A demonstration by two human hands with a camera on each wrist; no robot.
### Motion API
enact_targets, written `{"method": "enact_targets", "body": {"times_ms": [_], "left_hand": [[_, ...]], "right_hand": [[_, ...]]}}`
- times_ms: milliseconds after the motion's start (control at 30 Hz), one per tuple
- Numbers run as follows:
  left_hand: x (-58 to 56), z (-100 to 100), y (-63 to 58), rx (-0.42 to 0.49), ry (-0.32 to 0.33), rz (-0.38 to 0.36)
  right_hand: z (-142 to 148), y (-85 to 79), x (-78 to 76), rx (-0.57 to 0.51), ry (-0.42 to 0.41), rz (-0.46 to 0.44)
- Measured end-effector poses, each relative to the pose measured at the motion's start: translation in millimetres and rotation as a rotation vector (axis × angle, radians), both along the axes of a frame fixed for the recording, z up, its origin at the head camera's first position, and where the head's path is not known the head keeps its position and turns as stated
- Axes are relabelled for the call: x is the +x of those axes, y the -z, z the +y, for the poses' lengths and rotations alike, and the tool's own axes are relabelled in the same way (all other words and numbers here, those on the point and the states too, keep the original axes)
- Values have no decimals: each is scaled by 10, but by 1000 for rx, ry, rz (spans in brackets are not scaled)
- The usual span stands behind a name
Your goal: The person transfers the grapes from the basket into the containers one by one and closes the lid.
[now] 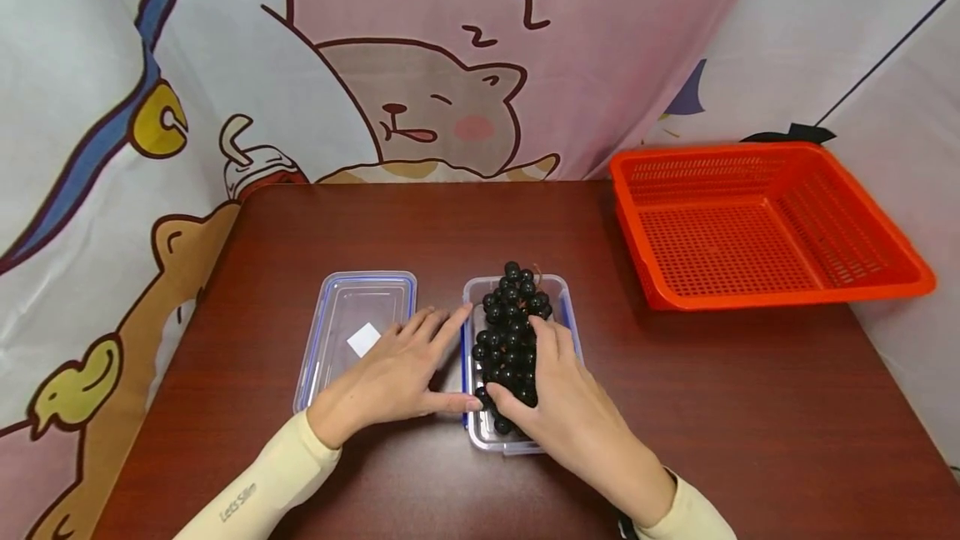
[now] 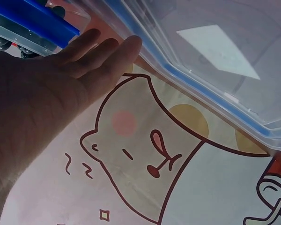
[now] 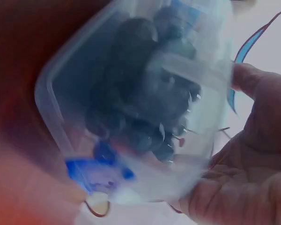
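One grape bunch (image 1: 512,338) lengthwise in its container (image 1: 495,446), stalk (image 1: 537,272) away

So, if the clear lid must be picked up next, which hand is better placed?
Left, I think: the left hand is right by the lid and holds nothing. The right hand is at the grapes in the container, farther from the lid.

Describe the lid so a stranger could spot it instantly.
On the reddish-brown table, look left of the container of dark grapes. The clear lid lies there flat, partly hidden by the left hand. Unlike the container, it bears a white square and holds nothing.
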State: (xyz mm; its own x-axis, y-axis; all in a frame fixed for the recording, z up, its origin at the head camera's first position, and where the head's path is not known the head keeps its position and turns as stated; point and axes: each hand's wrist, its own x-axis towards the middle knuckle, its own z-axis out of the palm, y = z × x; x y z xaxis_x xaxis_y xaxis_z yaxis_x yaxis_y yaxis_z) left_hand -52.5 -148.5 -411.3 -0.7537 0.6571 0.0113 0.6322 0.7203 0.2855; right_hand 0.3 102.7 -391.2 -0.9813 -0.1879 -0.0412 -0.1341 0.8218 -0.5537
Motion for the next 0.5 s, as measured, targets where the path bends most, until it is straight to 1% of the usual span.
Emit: {"method": "enact_targets", "body": {"times_ms": [100,167,233,333,400,500], "left_hand": [[2,-5,-10,-1,-3,4],[4,-6,-25,0,-3,8],[4,-10,-35,0,-4,8],[11,-16,-37,3,-5,-5],[17,-15,-33,2,-3,-14],[23,-7,-20,-3,1,-17]], "right_hand": [[98,-91,2,48,-21,46],[191,-101,-63,44,-33,100],[300,-49,-192,-8,-58,162],[453,123,-453,-126,-125,233],[530,238,-618,-208,-185,229],[600,357,-822,-286,-259,179]]}}
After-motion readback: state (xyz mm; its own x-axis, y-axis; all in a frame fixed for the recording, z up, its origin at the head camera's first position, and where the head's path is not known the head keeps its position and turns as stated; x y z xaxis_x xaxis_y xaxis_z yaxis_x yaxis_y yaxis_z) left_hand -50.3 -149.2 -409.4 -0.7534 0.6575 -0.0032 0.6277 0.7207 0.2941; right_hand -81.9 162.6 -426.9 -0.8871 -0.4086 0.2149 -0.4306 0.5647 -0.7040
